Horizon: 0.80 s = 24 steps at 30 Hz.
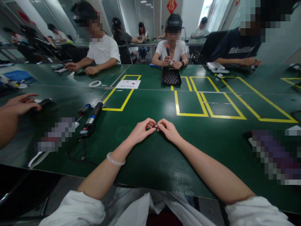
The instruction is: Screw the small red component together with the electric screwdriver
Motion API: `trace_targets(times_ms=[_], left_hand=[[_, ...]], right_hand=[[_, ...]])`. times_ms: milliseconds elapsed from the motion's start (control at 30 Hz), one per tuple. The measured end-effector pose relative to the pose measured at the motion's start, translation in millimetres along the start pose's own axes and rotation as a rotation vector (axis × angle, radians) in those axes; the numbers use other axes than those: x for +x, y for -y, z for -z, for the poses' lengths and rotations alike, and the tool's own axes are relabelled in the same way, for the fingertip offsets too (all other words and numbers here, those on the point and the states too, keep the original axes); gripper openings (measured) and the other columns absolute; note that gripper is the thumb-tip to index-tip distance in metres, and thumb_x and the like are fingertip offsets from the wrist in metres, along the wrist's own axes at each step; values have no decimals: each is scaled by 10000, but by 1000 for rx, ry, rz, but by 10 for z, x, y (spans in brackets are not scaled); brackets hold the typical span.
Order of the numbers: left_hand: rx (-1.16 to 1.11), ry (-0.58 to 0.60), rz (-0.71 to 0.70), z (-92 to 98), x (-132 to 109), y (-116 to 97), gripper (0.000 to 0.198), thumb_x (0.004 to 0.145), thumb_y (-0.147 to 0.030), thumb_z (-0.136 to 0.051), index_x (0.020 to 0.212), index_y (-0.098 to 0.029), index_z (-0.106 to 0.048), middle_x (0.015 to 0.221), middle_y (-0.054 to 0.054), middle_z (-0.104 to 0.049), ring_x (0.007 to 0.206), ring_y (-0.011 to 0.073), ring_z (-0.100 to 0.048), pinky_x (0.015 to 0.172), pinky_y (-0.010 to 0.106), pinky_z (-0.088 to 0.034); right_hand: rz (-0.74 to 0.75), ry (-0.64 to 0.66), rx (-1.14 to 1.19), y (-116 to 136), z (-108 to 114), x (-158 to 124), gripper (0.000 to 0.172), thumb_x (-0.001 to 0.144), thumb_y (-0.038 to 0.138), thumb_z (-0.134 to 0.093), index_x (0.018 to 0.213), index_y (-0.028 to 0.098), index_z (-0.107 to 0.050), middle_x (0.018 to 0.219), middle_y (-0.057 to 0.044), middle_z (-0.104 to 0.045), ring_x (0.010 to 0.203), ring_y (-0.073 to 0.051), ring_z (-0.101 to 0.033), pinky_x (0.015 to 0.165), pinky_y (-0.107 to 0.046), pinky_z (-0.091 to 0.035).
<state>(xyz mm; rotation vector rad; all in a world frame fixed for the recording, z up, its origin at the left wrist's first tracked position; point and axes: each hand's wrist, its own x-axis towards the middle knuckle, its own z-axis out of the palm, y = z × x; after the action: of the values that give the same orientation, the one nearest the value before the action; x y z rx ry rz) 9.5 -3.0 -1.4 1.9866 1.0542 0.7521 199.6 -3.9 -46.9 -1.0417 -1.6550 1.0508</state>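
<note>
Two white sleeves [75, 205], pushed up toward the elbows, fill the lower corners of the frame, and one pale bracelet [116, 159] circles the left wrist. The two hands nearly meet at the middle of the frame, above the green desk [152, 160]. The left hand [144, 129] and the right hand [168, 128] both pinch one small piece [155, 126] between their fingertips; it is too tiny and too covered to identify.

At the lower left lies one blurred-out flat item [57, 133] with one white strap [39, 158] at its near end; a second blurred-out item [275, 153] lies at the lower right. Left of the hands are two dark tubes with blue and silver bands, one long tube [91, 121] and one short tube [84, 109] just beside it. At the left edge, a co-worker's arm [8, 128] reaches in, fingers near one dark object [44, 102].

Farther off, yellow tape [191, 115] marks several outlines on the desk. One white sheet [129, 84] lies left of centre, with one white ring [95, 83] to its left. One black tray [171, 83] sits at upper centre, before one of three people along the far side. Behind them, at least four more people sit beneath one red diamond sign [171, 5].
</note>
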Motion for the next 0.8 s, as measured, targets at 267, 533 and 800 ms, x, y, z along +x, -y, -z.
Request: trace_targets(times_ms=[267,533,800], left_hand=[[25,-36,1,28,20,33,243,880,-377,-544,1015,-181,-591,971,44,-663,896,163,-633,835,304,-496],[18,-18,13,19,21,44,244,881,-389,-545,1007,-186,-596,956,37,-666,891,164,-634,844,309,-492],[17,-106,45,122,28,40,319,892,-412,-522,1105,-185,-591,1022,63,-671,947,184,-633,887,341,-488]], right_hand=[[25,2,61,-11,-21,-7,269,860,351,-597,1069,202,-515,751,25,-615,659,-123,-571,662,-256,-450],[64,29,32,20,-22,-9,156,861,306,-586,966,199,-540,802,4,-627,729,-129,-596,705,-268,-466],[46,24,34,22,-20,-19,174,864,324,-587,972,193,-550,786,5,-615,709,-127,-574,691,-266,-454]])
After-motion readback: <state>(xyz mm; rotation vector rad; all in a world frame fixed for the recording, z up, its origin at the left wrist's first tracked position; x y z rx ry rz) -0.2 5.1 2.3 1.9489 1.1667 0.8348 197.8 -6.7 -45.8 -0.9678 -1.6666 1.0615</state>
